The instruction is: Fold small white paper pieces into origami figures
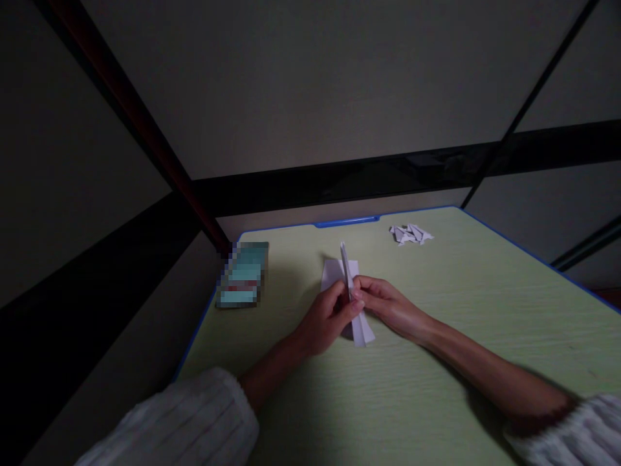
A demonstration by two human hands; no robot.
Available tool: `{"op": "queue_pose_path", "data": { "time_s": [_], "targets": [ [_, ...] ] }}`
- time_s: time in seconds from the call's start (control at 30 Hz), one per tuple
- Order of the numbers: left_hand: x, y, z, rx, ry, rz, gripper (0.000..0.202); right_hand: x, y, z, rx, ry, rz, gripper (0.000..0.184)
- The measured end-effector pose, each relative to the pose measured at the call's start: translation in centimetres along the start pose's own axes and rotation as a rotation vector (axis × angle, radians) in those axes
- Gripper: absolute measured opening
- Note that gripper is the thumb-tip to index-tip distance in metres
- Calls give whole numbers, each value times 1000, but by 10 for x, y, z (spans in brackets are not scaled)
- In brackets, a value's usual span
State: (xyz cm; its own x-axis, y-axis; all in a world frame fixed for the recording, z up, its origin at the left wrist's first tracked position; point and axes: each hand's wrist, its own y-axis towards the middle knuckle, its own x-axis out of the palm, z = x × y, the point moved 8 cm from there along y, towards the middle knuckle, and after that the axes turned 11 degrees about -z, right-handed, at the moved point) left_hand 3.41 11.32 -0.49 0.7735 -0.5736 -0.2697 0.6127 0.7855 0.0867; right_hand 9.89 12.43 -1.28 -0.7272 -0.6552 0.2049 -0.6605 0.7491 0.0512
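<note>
A folded white paper [345, 268] with a raised centre crease stands on the pale green table [436, 362], pointing away from me. My left hand [326, 318] is closed on its left side, thumb against the crease. My right hand [383, 304] pinches the same crease from the right. Both wrists come out of white knitted sleeves.
A small heap of folded white paper pieces [410, 233] lies near the far edge. A teal packet [243, 274], blurred out, sits at the far left corner. The table has a blue rim [347, 222]. Walls with dark beams stand close behind and to the left.
</note>
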Motion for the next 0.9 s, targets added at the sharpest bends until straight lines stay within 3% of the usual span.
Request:
{"op": "queue_pose_path", "data": {
  "time_s": [0.13, 0.27, 0.4, 0.67, 0.9],
  "targets": [
    [-6, 2, -8, -76, -67, 48, 17, -4, 0, 6, 53, 134, 74, 21],
    [-26, 1, -25, -236, -82, 255, 9, -13, -1, 8, 24, 231, 235, 9],
    [-41, -2, -32, -295, -29, 366, 10, -22, -6, 3, -45, 280, 363, 1],
    [-55, -7, -26, -320, -136, 400, 25, -43, -20, -15, -141, 470, 567, 8],
    [-68, -17, -22, -343, -46, 468, 34, -61, -27, -13, -252, 746, 666, 15]
  ]
}}
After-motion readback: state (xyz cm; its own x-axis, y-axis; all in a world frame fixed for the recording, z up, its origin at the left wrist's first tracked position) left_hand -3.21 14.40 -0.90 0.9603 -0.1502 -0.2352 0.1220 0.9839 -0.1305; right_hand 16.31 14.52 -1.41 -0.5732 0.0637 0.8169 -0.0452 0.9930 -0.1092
